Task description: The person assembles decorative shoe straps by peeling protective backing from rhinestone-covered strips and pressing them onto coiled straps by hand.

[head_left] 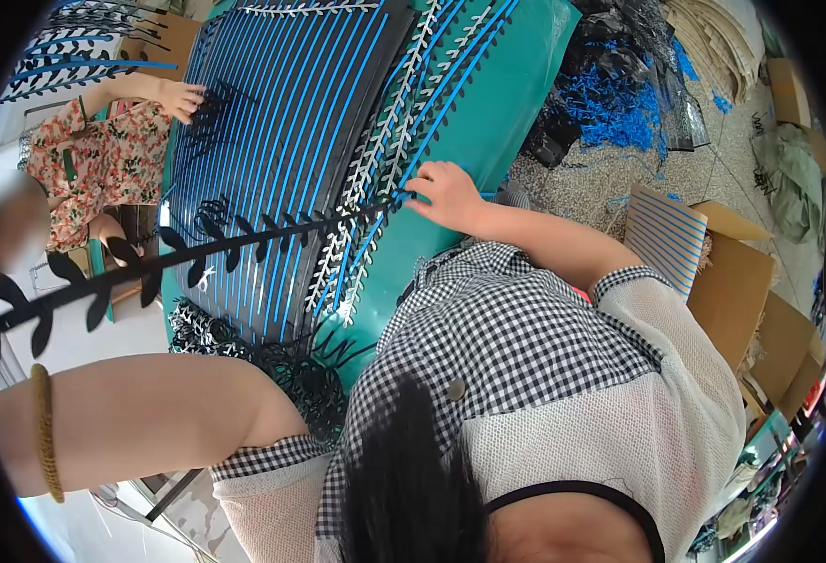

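My right hand (443, 195) is closed at the end of a long black leaf-shaped strip (178, 255), over the table's near part. The strip runs taut across the view to the left edge. My left forearm, with a yellow-brown band (45, 433) round it, reaches to the left edge, and the hand itself is out of view. Beneath the strip lies a black sheet (272, 141) with many blue lines. White, black and blue leafy strips (375, 159) lie beside it on the green table surface (511, 103).
Across the table stands another person in a floral garment (103, 155), one hand (180, 99) over the sheet. A tangled black-and-white pile (300, 380) hangs at the near left edge. Blue scraps (619, 108) lie at upper right; cardboard boxes (727, 300) stand at right.
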A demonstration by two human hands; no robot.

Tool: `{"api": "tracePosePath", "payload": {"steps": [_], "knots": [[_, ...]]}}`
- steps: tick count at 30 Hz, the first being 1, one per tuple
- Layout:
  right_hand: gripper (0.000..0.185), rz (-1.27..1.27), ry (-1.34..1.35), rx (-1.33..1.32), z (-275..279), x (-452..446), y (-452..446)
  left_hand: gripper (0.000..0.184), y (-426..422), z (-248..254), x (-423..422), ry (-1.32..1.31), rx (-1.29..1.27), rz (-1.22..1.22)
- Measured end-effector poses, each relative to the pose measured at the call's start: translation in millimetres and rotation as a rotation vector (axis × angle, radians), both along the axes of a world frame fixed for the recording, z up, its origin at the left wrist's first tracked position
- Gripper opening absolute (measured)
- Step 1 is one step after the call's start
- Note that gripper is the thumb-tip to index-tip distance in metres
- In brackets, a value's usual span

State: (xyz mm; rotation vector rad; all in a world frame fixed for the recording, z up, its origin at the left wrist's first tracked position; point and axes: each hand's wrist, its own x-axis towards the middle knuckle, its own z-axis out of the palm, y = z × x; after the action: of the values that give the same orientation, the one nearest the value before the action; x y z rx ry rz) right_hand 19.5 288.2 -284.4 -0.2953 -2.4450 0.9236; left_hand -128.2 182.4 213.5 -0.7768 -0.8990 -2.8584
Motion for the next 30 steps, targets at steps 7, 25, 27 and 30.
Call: {"api": "tracePosePath", "payload": {"steps": [7, 25, 27, 30], "knots": [[0.012, -0.186, -0.012, -0.609, 22, 6, 37, 0.005, -14, 2, -10, 0.007, -0.042, 0.171], [0.027, 0.032, -0.207, -1.053, 45, 26, 97, 0.007, -34, 1, -16, 0.02, 0.009, 0.305], [0.031, 0.156, -0.072, -1.084, 40, 32, 89, 0.007, -33, 1, -17, 0.017, -0.006, 0.328], [0.045, 0.188, -0.292, -0.628, 81, 42, 85, 0.007, -49, 3, -31, 0.023, -0.039, 0.292]]}}
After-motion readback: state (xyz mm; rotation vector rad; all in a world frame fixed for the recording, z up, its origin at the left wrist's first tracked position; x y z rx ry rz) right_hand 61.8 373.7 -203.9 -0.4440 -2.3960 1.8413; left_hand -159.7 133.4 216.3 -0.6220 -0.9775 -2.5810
